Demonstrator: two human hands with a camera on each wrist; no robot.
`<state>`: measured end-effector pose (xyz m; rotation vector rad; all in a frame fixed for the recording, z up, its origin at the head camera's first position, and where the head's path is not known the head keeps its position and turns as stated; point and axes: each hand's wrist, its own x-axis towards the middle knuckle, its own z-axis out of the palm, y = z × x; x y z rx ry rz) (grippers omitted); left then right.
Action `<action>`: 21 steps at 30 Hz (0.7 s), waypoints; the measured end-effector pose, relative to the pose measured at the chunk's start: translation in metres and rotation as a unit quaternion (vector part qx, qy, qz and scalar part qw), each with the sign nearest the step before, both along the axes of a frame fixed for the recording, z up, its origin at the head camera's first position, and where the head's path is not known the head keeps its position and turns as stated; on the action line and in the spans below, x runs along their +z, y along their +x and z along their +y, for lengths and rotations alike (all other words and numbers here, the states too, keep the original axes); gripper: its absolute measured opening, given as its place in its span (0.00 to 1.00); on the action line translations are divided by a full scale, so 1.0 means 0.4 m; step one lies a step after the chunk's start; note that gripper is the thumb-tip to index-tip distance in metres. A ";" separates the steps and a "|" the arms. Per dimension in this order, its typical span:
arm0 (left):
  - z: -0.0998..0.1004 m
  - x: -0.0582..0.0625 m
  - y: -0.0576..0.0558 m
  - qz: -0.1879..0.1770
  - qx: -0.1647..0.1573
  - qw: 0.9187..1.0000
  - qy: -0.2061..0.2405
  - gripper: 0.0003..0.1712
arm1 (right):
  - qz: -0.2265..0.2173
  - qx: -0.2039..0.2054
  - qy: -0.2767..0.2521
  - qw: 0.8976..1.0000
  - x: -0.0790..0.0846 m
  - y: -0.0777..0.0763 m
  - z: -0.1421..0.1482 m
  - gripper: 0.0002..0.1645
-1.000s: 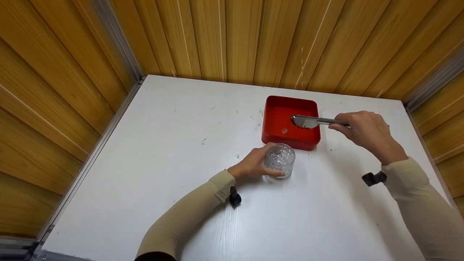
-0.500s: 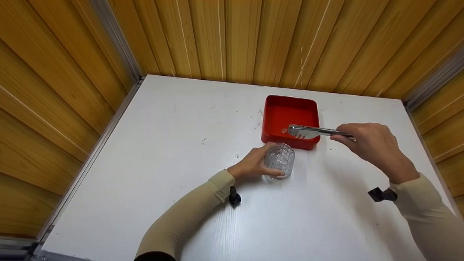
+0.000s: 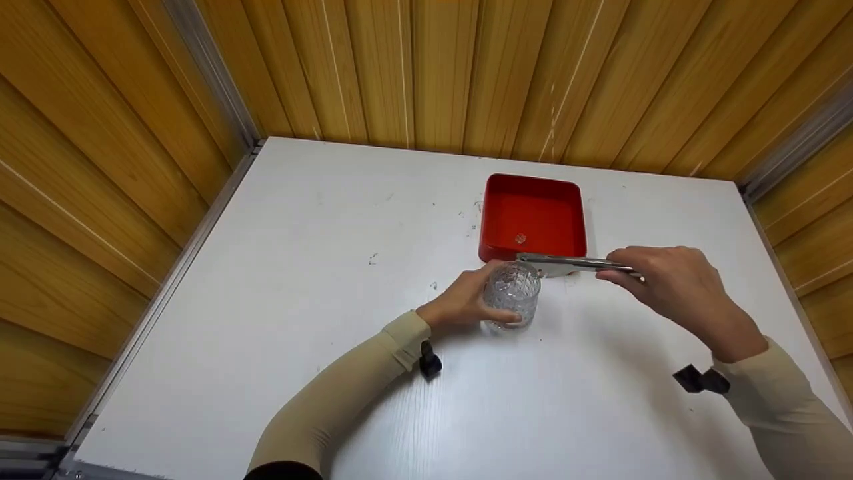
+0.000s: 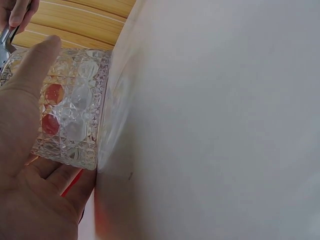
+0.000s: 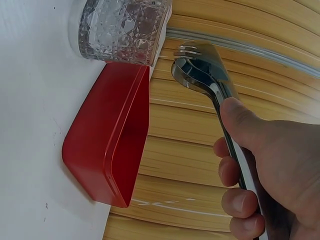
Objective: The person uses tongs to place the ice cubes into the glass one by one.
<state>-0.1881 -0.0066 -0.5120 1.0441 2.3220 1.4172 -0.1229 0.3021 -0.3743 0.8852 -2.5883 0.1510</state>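
Note:
My left hand (image 3: 463,303) grips a clear cut-glass tumbler (image 3: 513,297) standing upright on the white table, thumb on the near side and fingers on the far side. A pair of metal serving tongs (image 5: 220,97), one end slotted like a fork and the other rounded like a spoon, is held in my right hand (image 3: 680,290). In the head view the tips overlap the tumbler's far rim; the right wrist view shows them above its mouth. I cannot tell whether anything is pinched between them. Inside the square red box (image 3: 536,207) lies a small clear cube (image 3: 520,238).
Right behind the tumbler stands the red box, its near wall close to the glass. Wood-look panels (image 3: 440,73) rise at the back and both sides of the white table (image 3: 320,233). Small dark marks (image 3: 373,259) dot the tabletop.
My right hand has brought the tongs from over the red box toward me, to the tumbler's far rim. The left hand and tumbler have stayed in place.

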 end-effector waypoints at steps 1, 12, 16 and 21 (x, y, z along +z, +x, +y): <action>0.000 0.000 0.000 0.001 -0.001 1.000 0.001 0.49 | 0.003 0.005 -0.001 1.000 -0.001 0.001 -0.002 0.27; 0.000 0.000 0.000 0.001 -0.004 1.000 -0.003 0.52 | -0.002 0.015 -0.004 1.000 -0.007 0.011 -0.013 0.38; -0.001 0.003 0.002 -0.001 -0.004 1.000 -0.004 0.52 | -0.002 0.016 -0.004 1.000 -0.009 0.013 -0.015 0.37; -0.002 0.006 0.002 0.002 -0.003 1.000 -0.009 0.53 | -0.003 0.013 -0.002 1.000 -0.010 0.013 -0.016 0.38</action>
